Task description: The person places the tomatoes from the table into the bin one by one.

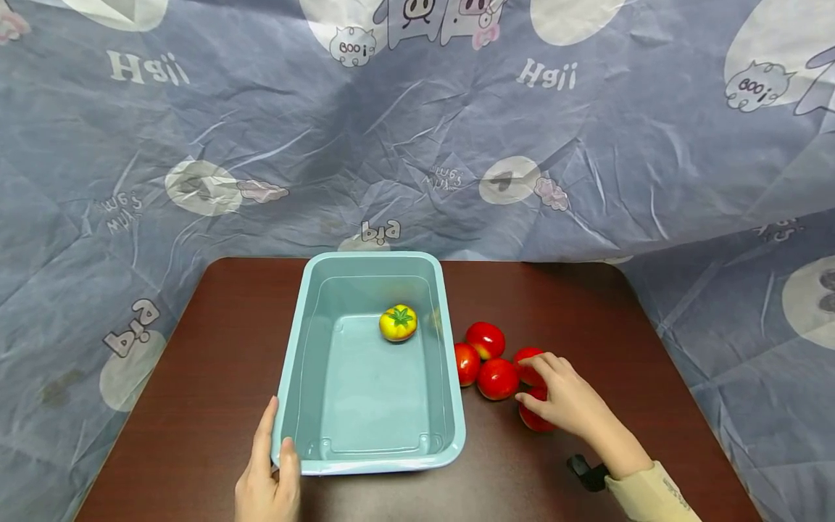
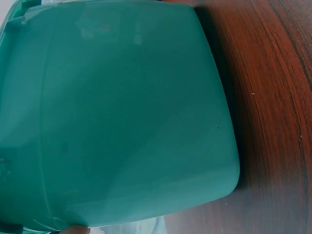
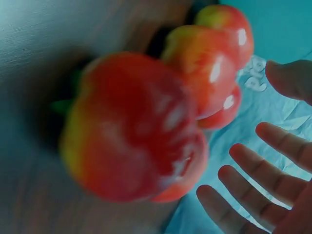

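Observation:
My left hand [image 1: 270, 467] pinches the near-left corner of a light blue plastic tub [image 1: 293, 362], its thumb over the rim. The tub's outer wall [image 2: 122, 112] fills most of the left wrist view. Inside, toward the back right, rests a yellow tomato [image 1: 398, 323] with green leaves on top. My right hand [image 1: 567, 395] hovers over the nearest red tomato [image 1: 536, 415], thumb and fingers apart, holding nothing. In the right wrist view its spread fingers stand apart from that tomato [image 3: 126, 131]. Several red tomatoes cluster by the tub's right side, partly hidden by the hand.
A black object [image 1: 587, 473] lies beside the right wrist. The dark brown table [image 1: 215, 348] has a far edge just behind the tub. A printed grey-blue cloth [image 1: 404, 130] hangs behind and along both sides.

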The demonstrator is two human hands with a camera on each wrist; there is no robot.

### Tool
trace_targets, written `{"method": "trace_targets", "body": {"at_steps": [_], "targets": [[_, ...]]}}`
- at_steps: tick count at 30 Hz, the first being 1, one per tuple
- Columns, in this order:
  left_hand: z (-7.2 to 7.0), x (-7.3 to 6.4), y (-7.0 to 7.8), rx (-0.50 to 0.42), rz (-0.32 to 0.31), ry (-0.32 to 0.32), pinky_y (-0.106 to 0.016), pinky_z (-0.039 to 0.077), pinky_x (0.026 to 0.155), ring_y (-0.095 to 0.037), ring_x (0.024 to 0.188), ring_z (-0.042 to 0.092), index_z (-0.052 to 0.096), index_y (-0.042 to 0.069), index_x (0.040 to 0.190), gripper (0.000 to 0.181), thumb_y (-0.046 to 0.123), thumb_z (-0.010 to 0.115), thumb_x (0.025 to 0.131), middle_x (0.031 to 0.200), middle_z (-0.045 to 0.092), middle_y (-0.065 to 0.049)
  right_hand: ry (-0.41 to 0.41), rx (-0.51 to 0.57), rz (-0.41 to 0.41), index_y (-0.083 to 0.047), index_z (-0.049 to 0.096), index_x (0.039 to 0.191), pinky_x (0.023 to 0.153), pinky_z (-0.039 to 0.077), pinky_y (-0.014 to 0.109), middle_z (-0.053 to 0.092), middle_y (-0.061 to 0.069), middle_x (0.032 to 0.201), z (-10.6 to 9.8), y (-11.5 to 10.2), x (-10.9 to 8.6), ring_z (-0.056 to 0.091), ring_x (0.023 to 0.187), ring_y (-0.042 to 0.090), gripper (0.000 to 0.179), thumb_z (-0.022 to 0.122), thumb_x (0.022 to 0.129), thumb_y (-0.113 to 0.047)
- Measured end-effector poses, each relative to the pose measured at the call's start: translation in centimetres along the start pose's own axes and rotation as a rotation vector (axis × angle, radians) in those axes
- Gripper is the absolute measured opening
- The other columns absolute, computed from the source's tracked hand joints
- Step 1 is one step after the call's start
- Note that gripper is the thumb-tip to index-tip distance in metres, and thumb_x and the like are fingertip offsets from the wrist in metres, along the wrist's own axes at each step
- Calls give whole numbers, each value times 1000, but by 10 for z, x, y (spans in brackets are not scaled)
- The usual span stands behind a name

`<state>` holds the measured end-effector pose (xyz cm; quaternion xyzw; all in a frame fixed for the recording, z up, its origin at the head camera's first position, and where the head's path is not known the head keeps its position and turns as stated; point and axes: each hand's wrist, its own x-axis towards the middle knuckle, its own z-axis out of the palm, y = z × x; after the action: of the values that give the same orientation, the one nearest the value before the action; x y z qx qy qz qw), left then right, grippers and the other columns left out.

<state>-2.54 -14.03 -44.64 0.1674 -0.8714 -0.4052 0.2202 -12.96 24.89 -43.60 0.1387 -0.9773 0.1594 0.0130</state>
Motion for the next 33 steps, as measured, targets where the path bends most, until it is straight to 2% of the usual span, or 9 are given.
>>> {"method": "trace_targets", "body": {"at_steps": [6, 8, 13, 18, 25, 33], "targets": [[0, 0, 2, -16, -6, 11, -24, 52, 53, -28, 82, 68, 46, 23, 148, 56, 8, 52, 95, 120, 68, -23, 12, -17, 54, -6, 65, 117, 82, 53, 49, 61, 11, 115, 8, 13, -21, 54, 103, 32, 46, 81, 77, -23], [0, 1, 2, -24, -14, 5, -24, 52, 53, -29, 82, 69, 46, 23, 148, 56, 8, 52, 95, 121, 68, -24, 15, -9, 64, -6, 65, 117, 82, 52, 49, 61, 12, 115, 10, 15, -24, 54, 102, 32, 46, 81, 77, -23], [0, 0, 1, -42, -22, -13, -28, 53, 52, -38, 85, 69, 44, 23, 149, 56, 8, 51, 96, 123, 65, -26, 26, -10, 62, -5, 64, 116, 82, 53, 51, 60, 13, 115, 15, 19, -27, 54, 102, 33, 48, 82, 75, -23], [1, 1, 0, -39, -20, -14, -23, 51, 52, -36, 83, 69, 45, 23, 149, 56, 8, 51, 95, 121, 66, -26, 36, -26, 72, -4, 65, 114, 82, 53, 51, 60, 14, 113, 19, 23, -29, 55, 102, 34, 49, 84, 73, -24], [1, 1, -1, -50, -6, -13, -30, 54, 51, -38, 84, 68, 44, 21, 149, 56, 7, 51, 95, 120, 66, -28, 47, -25, 90, -5, 65, 113, 79, 53, 51, 59, 13, 110, 26, 27, -32, 54, 100, 34, 50, 84, 71, -25], [0, 1, 0, -41, -27, -19, -24, 52, 51, -33, 81, 69, 45, 23, 149, 56, 9, 51, 96, 119, 67, -27, 52, -25, 98, -5, 64, 114, 79, 53, 52, 57, 15, 111, 30, 29, -34, 54, 101, 36, 53, 85, 71, -27]]}}
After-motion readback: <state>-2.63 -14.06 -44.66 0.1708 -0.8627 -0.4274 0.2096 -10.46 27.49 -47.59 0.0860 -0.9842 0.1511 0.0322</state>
